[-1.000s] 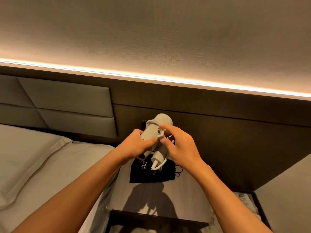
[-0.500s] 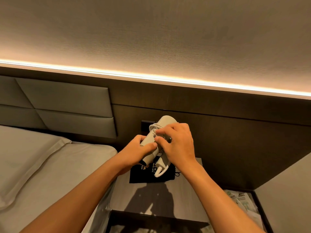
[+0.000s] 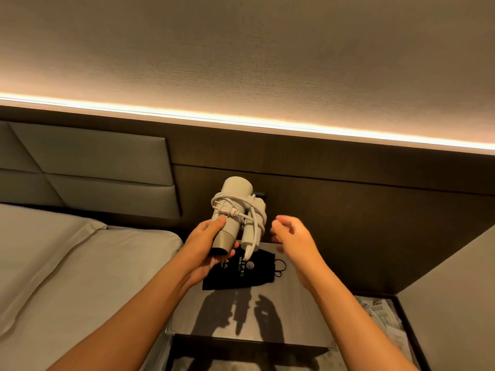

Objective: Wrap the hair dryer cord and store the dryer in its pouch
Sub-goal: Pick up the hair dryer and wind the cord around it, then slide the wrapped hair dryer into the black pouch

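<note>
My left hand point(image 3: 207, 243) grips the lower end of a pale grey hair dryer point(image 3: 232, 207) and holds it upright above the nightstand. Its white cord point(image 3: 247, 210) is wound around the body, with the plug point(image 3: 224, 208) lying across the front and the folded handle hanging down. My right hand point(image 3: 290, 232) hovers just to the right of the dryer, empty, fingers loosely curled and apart. The black drawstring pouch point(image 3: 242, 271) lies flat on the nightstand beneath the dryer, partly hidden by my left hand.
The nightstand point(image 3: 241, 317) has a glossy top and stands against a dark wood wall panel. A bed with a pillow point(image 3: 40, 253) lies to the left, under a padded headboard point(image 3: 88, 167). Printed papers point(image 3: 380, 314) sit low at the right.
My right hand has let go of the dryer and moved off to the right. The wound cord and plug are uncovered. The left hand keeps holding the dryer.
</note>
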